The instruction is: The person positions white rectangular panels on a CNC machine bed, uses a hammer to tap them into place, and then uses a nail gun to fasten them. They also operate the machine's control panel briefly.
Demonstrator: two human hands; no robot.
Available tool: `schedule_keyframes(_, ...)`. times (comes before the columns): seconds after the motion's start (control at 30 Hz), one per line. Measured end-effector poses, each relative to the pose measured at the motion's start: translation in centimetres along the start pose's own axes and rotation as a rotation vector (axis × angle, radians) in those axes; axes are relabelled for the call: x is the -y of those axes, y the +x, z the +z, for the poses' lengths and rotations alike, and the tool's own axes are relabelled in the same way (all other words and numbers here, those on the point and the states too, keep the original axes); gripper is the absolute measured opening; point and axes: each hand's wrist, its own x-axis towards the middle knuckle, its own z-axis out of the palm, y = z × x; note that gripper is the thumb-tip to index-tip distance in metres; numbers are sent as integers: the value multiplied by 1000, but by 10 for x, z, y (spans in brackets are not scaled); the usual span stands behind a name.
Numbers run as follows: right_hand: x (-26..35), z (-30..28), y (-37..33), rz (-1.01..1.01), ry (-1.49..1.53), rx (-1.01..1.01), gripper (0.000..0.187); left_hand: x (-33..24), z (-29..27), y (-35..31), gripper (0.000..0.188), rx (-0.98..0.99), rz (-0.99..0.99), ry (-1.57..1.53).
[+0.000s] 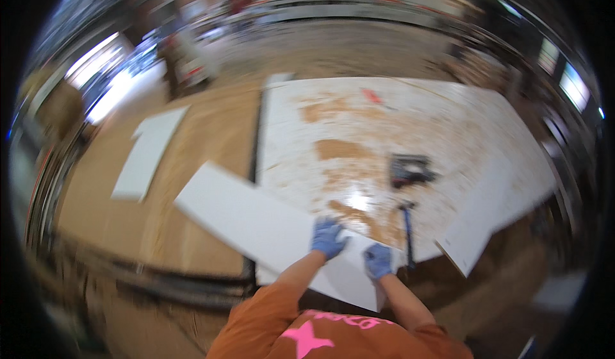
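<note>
Orange shirt nearest, both gloved hands on white board.
My left hand and right hand grip the white board at its near-right end, over the dusty worktable; board runs far-left.

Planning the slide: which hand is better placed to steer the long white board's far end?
Left, probably. The left hand rests on the white board nearer its long free span running up-left. The right hand sits close to the near end, beside the blue-handled tool, giving less leverage.

Blue gloves, orange shirt
</note>
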Motion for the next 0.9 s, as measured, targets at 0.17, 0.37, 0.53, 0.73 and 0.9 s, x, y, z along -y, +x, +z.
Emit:
schedule_keyframes(0.17, 25, -15, 11, 271, 17, -46, 18, -1, -1, 0, 52, -93, 102, 94)
schedule_keyframes(0.37, 23, -37, 3, 96, -20, 88, 19, -10, 0, 1, 51, -62, 93, 146)
schedule_keyframes(0.53, 33, -34, 7, 226, -30, 60, 18, -6, -1, -2, 50, -81, 92, 133)
schedule_keyframes(0.73, 24, -20, 2, 114, -35, 21, 15, -10, -6, 1, 46, -71, 122, 171)
schedule_keyframes(0.9, 18, -17, 5, 152, -40, 51, 18, -4, 3, 3, 45, -65, 119, 203)
